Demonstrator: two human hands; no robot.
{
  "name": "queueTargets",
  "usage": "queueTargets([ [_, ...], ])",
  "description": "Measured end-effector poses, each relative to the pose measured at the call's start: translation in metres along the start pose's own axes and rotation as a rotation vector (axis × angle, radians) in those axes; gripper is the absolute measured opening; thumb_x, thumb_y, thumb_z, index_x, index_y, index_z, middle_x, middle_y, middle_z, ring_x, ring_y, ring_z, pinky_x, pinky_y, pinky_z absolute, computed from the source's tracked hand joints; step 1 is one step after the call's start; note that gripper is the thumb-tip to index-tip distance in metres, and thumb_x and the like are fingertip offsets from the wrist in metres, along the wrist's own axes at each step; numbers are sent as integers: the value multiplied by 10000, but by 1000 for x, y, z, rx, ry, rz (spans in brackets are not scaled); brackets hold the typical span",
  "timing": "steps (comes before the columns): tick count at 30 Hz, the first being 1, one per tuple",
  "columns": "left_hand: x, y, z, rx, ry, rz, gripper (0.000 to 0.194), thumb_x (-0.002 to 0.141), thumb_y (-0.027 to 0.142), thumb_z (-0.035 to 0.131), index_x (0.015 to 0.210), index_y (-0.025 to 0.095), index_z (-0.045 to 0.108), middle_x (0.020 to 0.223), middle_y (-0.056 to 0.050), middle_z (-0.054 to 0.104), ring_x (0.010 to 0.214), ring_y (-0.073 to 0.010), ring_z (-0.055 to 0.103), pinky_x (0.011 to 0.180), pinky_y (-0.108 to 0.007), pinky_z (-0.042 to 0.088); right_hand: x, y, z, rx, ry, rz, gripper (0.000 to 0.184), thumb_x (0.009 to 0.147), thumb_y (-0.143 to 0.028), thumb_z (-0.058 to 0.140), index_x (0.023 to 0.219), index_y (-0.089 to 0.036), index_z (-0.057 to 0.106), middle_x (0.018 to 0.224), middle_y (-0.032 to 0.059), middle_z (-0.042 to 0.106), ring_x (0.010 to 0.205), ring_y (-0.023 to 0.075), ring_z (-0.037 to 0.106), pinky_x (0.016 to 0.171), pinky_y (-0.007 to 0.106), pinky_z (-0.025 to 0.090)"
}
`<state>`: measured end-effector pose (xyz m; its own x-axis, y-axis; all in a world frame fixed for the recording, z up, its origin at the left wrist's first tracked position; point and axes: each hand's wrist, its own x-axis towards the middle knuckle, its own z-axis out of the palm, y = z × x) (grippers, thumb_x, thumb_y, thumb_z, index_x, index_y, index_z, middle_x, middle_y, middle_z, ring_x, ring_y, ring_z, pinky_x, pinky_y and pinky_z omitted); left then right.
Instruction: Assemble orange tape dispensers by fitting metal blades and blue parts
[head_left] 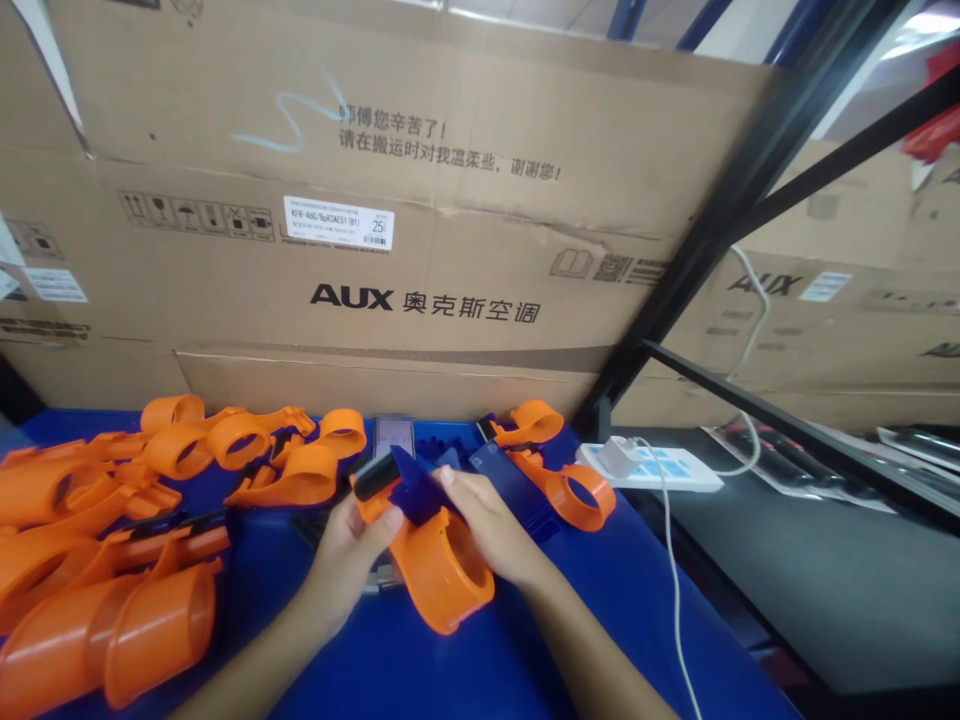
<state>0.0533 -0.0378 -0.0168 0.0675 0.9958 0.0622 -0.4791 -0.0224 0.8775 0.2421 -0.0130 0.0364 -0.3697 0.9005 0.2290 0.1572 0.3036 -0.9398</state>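
My left hand point(349, 560) is closed around the handle end of an orange tape dispenser point(442, 580), its thumb lying along the top. A black roller point(376, 476) sits at the far end of this dispenser. My right hand point(487, 515) is closed on a dark blue plastic piece point(412, 490), which rests against the dispenser just behind the roller. Whether the blue piece is fastened there I cannot tell. The right fingertips are partly hidden behind the piece. The dispenser's wide ring tilts down toward me between both wrists.
Several orange dispensers point(161, 620) crowd the left side of the blue table point(360, 660). Others point(581, 497) lie at the right, near a white power strip point(656, 467) with a trailing cable point(679, 610). A blue box point(510, 485) and cardboard sheets point(450, 240) stand behind.
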Motion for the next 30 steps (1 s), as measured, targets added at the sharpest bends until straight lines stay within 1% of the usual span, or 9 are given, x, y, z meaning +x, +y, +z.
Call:
queueTargets([
  [2,2,2,2,-31,92,-12,369,791,434,838,1020,173,713,888,-60,768,762,-192,715,672,-280,570,0,-3,-1,59,22,-33,510,1037,-620,396,1039,-204,691,1000,73,706,1029,258,645,941,409,516],
  [4,4,6,5,-56,165,-37,385,798,481,820,979,171,683,796,-41,746,650,-169,695,584,-265,552,-1,-7,-2,109,16,-77,507,1021,-625,435,1268,-230,636,1238,107,683,1210,294,612,1038,471,488],
  [7,7,12,7,-60,206,-87,427,808,539,793,943,160,649,710,-34,712,597,-166,678,535,-261,537,-3,-11,-1,168,-13,-100,609,948,-594,614,1438,-255,491,1358,121,631,1229,297,622,1043,483,503],
  [11,7,15,5,-64,188,-115,440,819,585,762,887,184,597,633,8,640,567,-150,639,495,-239,497,-2,-8,4,142,75,-79,526,924,-490,695,1364,-243,544,1296,94,650,1141,254,649,1000,416,524],
  [15,5,12,2,14,68,-110,492,863,659,661,802,175,597,670,-13,640,546,-134,603,463,-229,456,5,2,0,218,171,-3,449,941,-571,618,1215,-216,624,988,57,686,800,201,652,655,300,545],
  [18,3,10,2,64,8,-85,449,854,615,698,801,182,594,714,-13,658,549,-135,606,465,-233,454,9,8,-9,322,255,35,501,942,-641,551,1148,-193,642,874,59,667,687,186,615,543,271,489],
  [21,1,10,3,79,-3,-94,418,876,590,685,818,189,582,720,-6,658,545,-133,600,469,-234,450,9,8,-16,381,217,70,549,934,-679,529,1174,-195,628,898,73,682,670,183,618,516,265,476],
  [26,7,14,1,33,62,-118,377,876,548,704,831,210,545,703,14,642,541,-125,574,478,-227,439,3,-2,-16,362,12,179,482,889,-613,670,1161,-217,635,874,43,677,693,179,627,516,250,496],
  [30,9,17,0,56,42,-130,394,886,581,667,828,200,587,711,0,641,544,-129,573,478,-233,436,4,-5,-14,447,76,155,477,908,-579,648,1206,-206,652,939,70,687,691,178,605,494,249,494],
])
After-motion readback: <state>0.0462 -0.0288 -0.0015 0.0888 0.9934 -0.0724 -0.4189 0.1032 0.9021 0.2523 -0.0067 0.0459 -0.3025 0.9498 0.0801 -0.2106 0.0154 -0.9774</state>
